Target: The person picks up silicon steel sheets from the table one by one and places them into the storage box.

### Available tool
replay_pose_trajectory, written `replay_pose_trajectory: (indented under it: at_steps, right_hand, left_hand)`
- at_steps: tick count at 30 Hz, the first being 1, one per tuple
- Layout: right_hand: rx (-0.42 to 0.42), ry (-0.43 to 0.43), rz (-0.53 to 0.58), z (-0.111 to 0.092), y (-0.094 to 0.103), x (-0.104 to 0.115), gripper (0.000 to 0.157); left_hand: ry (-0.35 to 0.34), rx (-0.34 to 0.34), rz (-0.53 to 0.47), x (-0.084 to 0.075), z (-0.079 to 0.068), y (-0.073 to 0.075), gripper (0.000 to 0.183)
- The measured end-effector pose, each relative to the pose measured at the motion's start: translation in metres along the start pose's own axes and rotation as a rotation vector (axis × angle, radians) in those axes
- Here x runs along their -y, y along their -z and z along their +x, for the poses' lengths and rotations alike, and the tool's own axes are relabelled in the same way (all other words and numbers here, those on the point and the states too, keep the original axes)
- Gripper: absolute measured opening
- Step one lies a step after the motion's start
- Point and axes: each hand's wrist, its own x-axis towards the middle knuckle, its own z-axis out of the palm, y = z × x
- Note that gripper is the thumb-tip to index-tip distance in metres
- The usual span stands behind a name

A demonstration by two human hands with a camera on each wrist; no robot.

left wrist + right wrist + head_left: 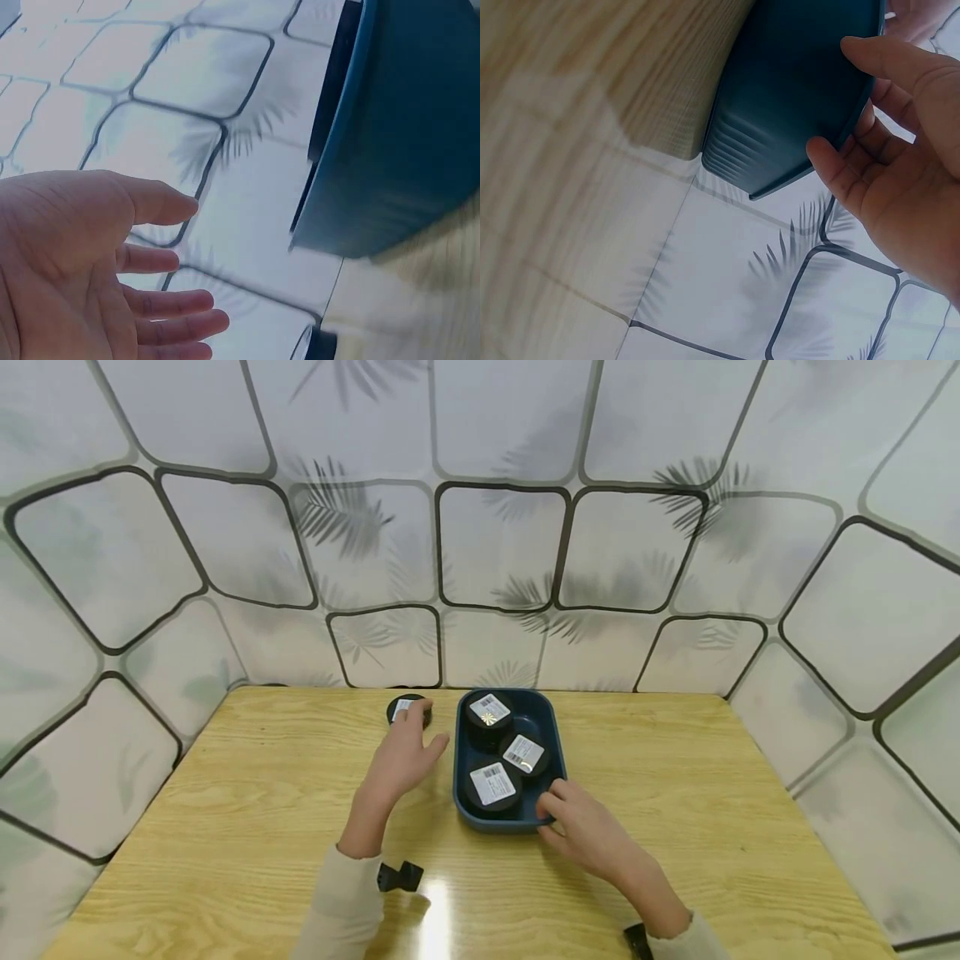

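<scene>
A dark blue plastic bin [498,825] stands in the middle of the table, holding three round black tubs with white labels: one at the back [489,708], one in the middle [525,753] and one at the front [492,783]. My right hand [588,831] pinches the bin's near right rim; in the right wrist view, thumb and fingers [825,161] straddle that edge. Left of the bin, another labelled black tub [397,705] sits on the table. Over it reaches my left hand [403,756], partly covering it. The left wrist view shows that hand's fingers [180,326] extended, holding nothing, apart from the tub [324,345].
The yellow wood-grain table [262,810] ends against a patterned cloth wall [495,552] behind it, with more cloth at both sides. Black wrist-worn devices [401,877] hang at the sleeves.
</scene>
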Motion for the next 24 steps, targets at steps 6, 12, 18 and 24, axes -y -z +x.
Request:
replay_pose_trajectory:
  at_steps: [6,12,18,24]
  right_hand:
    - [0.016,-0.022,-0.008,-0.001,0.0,-0.001,0.026]
    - [0.031,-0.025,-0.002,-0.002,0.0,0.0,0.024]
    - [0.059,-0.047,0.006,-0.003,-0.001,0.002,0.022]
    - [0.028,-0.041,0.007,0.0,0.001,0.002,0.024]
  left_hand:
    - [0.039,0.008,-0.033,0.016,-0.002,0.013,0.061]
    - [0.061,0.007,-0.063,0.027,-0.005,0.022,0.062]
    - [0.076,-0.017,-0.048,0.031,-0.006,0.025,0.061]
    - [0.084,-0.022,-0.042,0.031,-0.004,0.027,0.06]
